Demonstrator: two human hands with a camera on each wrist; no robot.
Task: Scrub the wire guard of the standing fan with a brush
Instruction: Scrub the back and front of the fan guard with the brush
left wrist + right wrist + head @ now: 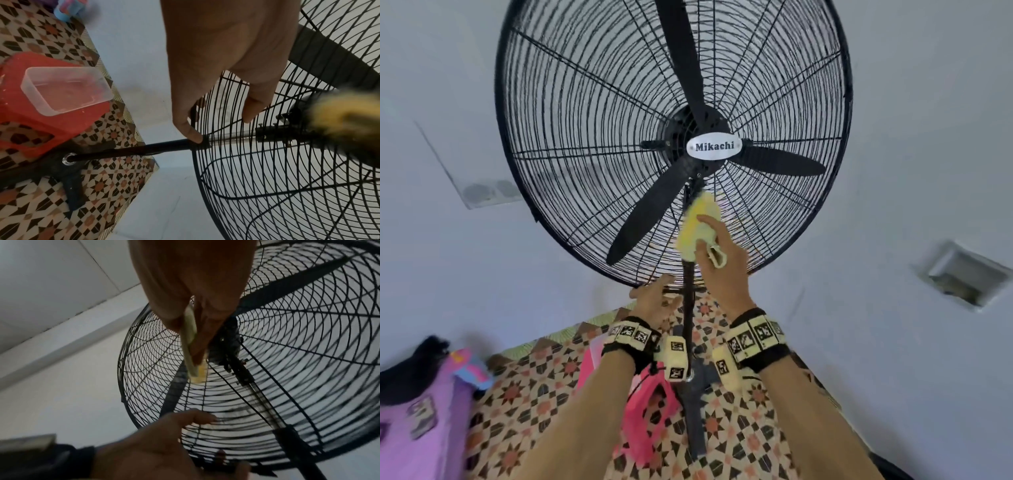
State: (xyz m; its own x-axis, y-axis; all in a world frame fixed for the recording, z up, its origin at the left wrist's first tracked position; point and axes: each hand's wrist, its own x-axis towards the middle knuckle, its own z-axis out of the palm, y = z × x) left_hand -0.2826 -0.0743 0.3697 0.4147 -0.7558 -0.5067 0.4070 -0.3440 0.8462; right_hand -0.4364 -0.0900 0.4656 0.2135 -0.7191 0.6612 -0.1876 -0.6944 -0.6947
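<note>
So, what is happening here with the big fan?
A person is cleaning the black wire guard of a standing fan. The right hand holds a yellow brush against the lower part of the guard, just below the hub. The left hand grips the guard's bottom rim, with fingers hooked through the wires, apparently to steady it. A clear plastic container sits on a red stool nearby.
</note>
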